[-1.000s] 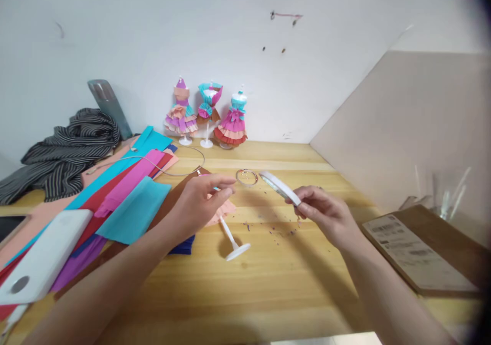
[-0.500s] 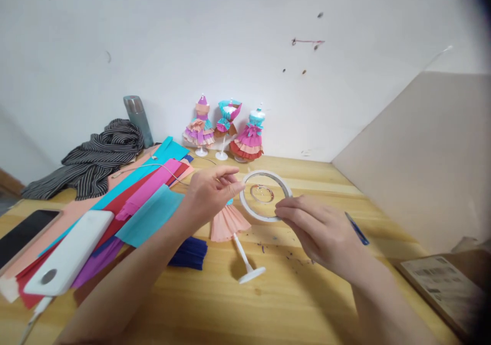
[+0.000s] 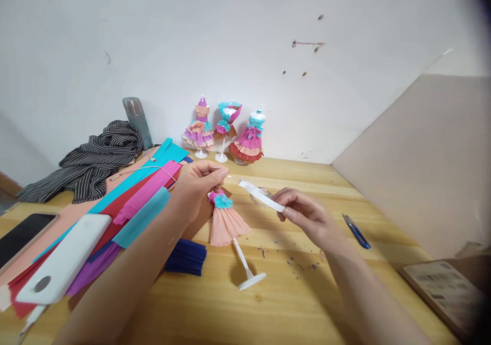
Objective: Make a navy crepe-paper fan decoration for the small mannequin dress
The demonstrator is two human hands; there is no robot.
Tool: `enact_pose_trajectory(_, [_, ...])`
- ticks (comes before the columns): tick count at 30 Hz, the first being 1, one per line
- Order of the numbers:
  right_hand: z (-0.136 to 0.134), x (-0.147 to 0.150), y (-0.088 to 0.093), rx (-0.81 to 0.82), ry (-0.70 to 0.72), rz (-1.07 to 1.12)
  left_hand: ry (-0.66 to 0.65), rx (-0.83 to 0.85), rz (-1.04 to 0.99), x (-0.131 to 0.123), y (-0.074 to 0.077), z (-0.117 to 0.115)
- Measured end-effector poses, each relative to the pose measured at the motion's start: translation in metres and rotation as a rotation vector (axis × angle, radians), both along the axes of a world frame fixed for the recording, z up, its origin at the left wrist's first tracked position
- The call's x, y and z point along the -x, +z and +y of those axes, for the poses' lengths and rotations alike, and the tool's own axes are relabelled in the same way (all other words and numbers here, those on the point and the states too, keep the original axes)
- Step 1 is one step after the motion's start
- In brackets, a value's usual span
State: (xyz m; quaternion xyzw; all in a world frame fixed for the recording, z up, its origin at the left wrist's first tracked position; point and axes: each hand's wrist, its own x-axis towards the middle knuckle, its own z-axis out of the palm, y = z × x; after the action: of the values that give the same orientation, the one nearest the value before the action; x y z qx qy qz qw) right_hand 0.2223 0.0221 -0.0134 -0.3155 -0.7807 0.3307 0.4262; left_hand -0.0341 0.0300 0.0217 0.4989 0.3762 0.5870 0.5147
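Observation:
My right hand (image 3: 307, 213) pinches a roll of tape (image 3: 261, 195), turned edge-on so that its white band shows. To its left, my left hand (image 3: 200, 182) is closed, thumb against fingers. A faint pale glint shows by those fingertips; what they hold is too small to make out. Just below my left hand lies a mini dress stand (image 3: 228, 221) on its side, dressed in a peach pleated skirt with a teal rosette. Partly hidden behind the tape roll is a ring-shaped thing (image 3: 255, 197) on the table.
Three dressed mini stands (image 3: 247, 137) line the wall. Crepe paper sheets (image 3: 143, 186), a white power bank (image 3: 65, 258), a phone (image 3: 25, 237), striped cloth (image 3: 99, 153) and a flask (image 3: 138, 122) occupy the left. Blue snips (image 3: 356, 231) and a cardboard box (image 3: 441, 288) lie right; navy pleated paper (image 3: 186, 257) lies in front.
The tape roll has turned from face-on to edge-on in my right hand. My left hand has drawn away from the roll, leftward, and its fingers have closed together.

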Motion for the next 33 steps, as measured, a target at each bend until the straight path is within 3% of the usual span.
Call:
enact_pose_trajectory(3, [0.006, -0.003, -0.007, 0.149, 0.005, 0.095, -0.021, 0.059, -0.059, -0.001, 0.002, -0.001])
enact_pose_trajectory(6, [0.008, -0.003, -0.01, 0.195, 0.01, 0.167, -0.027, 0.094, -0.092, -0.003, 0.0, -0.001])
enact_pose_trajectory(12, [0.009, 0.006, -0.019, 0.309, 0.127, 0.364, -0.151, 0.231, -0.12, -0.019, -0.017, -0.003])
enact_pose_trajectory(16, [0.014, 0.014, -0.034, 0.372, 0.148, 0.361, -0.224, 0.255, -0.157, -0.031, -0.026, -0.006])
enact_pose_trajectory(18, [0.016, 0.016, -0.037, 0.352, 0.083, 0.298, -0.156, 0.15, -0.086, -0.032, -0.028, -0.007])
enact_pose_trajectory(21, [0.012, 0.019, -0.034, 0.174, -0.258, 0.194, 0.032, -0.124, 0.14, -0.029, -0.031, -0.008])
enact_pose_trajectory(23, [0.005, 0.021, -0.026, 0.113, -0.376, 0.204, 0.146, -0.345, 0.335, -0.026, -0.031, -0.01])
enact_pose_trajectory(28, [-0.018, 0.032, -0.004, 0.397, -0.071, 0.227, 0.224, -0.81, 0.595, -0.029, -0.029, -0.019])
enact_pose_trajectory(33, [-0.023, 0.044, 0.002, 0.554, -0.041, 0.203, 0.222, -0.915, 0.683, -0.036, -0.031, -0.026])
